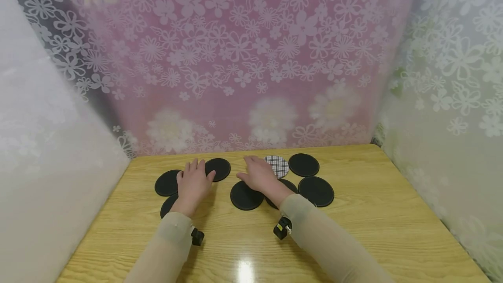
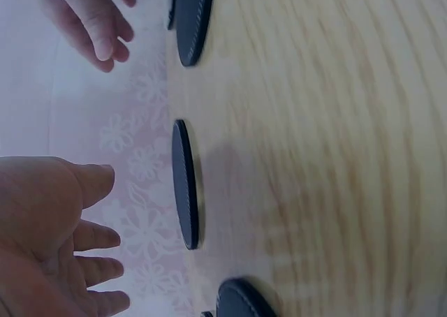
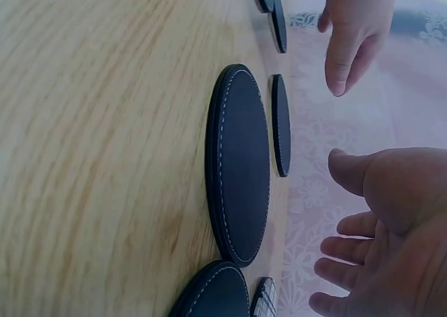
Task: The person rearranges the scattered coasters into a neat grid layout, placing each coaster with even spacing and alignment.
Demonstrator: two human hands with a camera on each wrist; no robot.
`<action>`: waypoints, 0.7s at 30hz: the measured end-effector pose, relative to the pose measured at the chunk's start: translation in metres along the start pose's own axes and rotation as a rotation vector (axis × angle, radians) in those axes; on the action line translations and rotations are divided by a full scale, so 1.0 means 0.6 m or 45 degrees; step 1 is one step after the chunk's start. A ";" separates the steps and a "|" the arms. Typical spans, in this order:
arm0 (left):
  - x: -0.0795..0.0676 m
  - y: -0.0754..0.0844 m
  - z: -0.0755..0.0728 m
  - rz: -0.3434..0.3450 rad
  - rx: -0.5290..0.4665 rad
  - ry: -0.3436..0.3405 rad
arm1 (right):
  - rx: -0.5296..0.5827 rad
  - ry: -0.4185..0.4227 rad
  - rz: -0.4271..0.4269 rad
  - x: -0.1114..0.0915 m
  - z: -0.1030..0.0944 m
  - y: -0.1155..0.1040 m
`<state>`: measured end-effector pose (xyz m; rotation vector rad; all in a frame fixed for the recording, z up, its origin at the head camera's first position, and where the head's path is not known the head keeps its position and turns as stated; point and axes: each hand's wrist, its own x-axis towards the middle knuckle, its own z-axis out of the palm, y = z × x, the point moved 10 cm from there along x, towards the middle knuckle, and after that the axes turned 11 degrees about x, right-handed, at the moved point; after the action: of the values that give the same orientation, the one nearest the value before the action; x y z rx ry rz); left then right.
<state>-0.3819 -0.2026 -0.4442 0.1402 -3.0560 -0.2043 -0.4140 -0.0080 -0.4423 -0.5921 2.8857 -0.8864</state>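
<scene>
Eight round coasters lie flat on the table, seven black and one plaid. The plaid coaster (image 1: 280, 167) is at the back, partly hidden by the right hand (image 1: 257, 174), with the back right black coaster (image 1: 304, 165) beside it. Nearer are the front right black coaster (image 1: 316, 191), the half-covered black coaster (image 1: 290, 185) under the line of the right wrist, and the middle black coaster (image 1: 245, 196). To the left are the far left black coaster (image 1: 165, 183), the near left black coaster (image 1: 168, 205) and the back middle black coaster (image 1: 219, 169).

The left hand (image 1: 194, 182) hovers by that last one, fingers extended, thumb apart. The right hand is raised too, fingers loosely bent, thumb away from them; neither grips anything. The step looks like reaching among the coasters, or a pause between handling them. Picking one up would call for lowering the fingers and pinching its thin rim. Around the wood-grain table (image 1: 373, 217) hangs a pink flowered sheet (image 1: 235, 56)
</scene>
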 end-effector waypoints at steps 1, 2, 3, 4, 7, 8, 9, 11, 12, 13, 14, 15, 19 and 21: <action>0.002 -0.003 0.001 -0.001 0.003 0.002 | -0.012 -0.003 -0.011 0.002 0.002 -0.002; 0.004 -0.006 0.003 0.000 0.011 0.005 | -0.021 -0.007 -0.020 0.003 0.004 -0.003; 0.006 -0.008 0.004 0.000 0.013 0.008 | -0.033 -0.013 -0.025 0.004 0.006 -0.004; 0.008 -0.011 0.004 -0.002 0.016 0.010 | -0.041 -0.019 -0.030 0.007 0.008 -0.005; 0.013 -0.017 0.006 -0.008 0.023 0.007 | -0.060 -0.036 -0.030 0.014 0.015 -0.005; 0.015 -0.019 0.008 -0.011 0.024 0.000 | -0.065 -0.043 -0.026 0.016 0.017 -0.005; 0.017 -0.020 0.010 -0.012 0.028 -0.009 | -0.070 -0.049 -0.022 0.018 0.020 -0.005; 0.020 -0.020 0.015 -0.006 0.044 -0.027 | -0.073 -0.063 -0.013 0.022 0.026 -0.004; 0.021 -0.020 0.017 -0.003 0.052 -0.037 | -0.073 -0.073 -0.010 0.024 0.030 -0.004; 0.023 -0.020 0.019 0.001 0.060 -0.045 | -0.071 -0.081 -0.008 0.025 0.033 -0.005; 0.025 -0.019 0.021 0.003 0.068 -0.050 | -0.071 -0.088 -0.007 0.026 0.035 -0.006; 0.027 -0.019 0.022 0.006 0.077 -0.056 | -0.068 -0.095 -0.008 0.029 0.038 -0.007; 0.036 -0.020 0.025 -0.003 0.090 -0.062 | -0.074 -0.120 -0.004 0.034 0.045 -0.015; 0.039 -0.020 0.028 -0.008 0.094 -0.069 | -0.093 -0.128 -0.003 0.038 0.049 -0.018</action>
<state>-0.4058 -0.2149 -0.4608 0.1511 -3.1183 -0.0970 -0.4263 -0.0400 -0.4598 -0.6276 2.8376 -0.7324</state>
